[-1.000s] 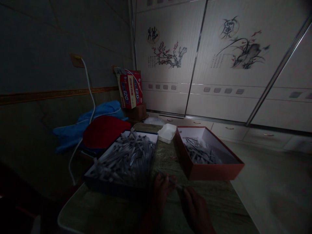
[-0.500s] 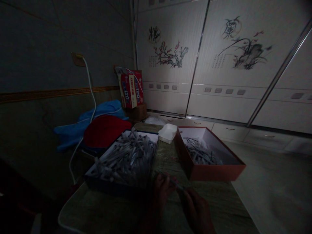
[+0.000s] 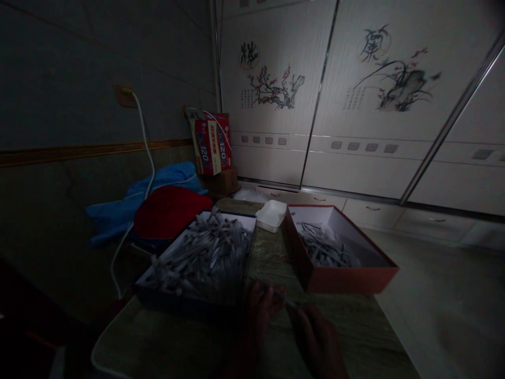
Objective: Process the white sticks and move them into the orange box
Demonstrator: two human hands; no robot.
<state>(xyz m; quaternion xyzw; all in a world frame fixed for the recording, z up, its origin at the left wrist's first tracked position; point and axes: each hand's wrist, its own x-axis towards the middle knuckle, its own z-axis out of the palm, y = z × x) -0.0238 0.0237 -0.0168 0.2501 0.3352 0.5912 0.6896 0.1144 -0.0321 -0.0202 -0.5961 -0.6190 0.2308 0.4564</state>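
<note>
Low in the dim picture, my left hand [image 3: 261, 308] is closed on one end of a thin grey stick-like piece [image 3: 290, 303]. My right hand [image 3: 315, 331] grips its other end, so the piece spans the gap between both hands above the table. Its exact kind is too dark to make out. Left of my hands, a dark blue box [image 3: 185, 305] is heaped with many similar thin grey pieces [image 3: 213, 252]. To the right stands a red-brown box [image 3: 351, 279] with a smaller heap of thin grey pieces [image 3: 323, 247] inside.
A white tray [image 3: 272, 216] sits between the boxes toward the table's [image 3: 355, 321] far end. Red cloth [image 3: 169, 210] and blue cloth [image 3: 114, 216] lie at left, with a white cord [image 3: 148, 142] hanging from a wall socket. Printed cartons [image 3: 213, 145] stand near the sliding cabinet doors [image 3: 272, 95].
Both hands keep hold of the thin piece and have shifted only slightly. The boxes and their contents look the same.
</note>
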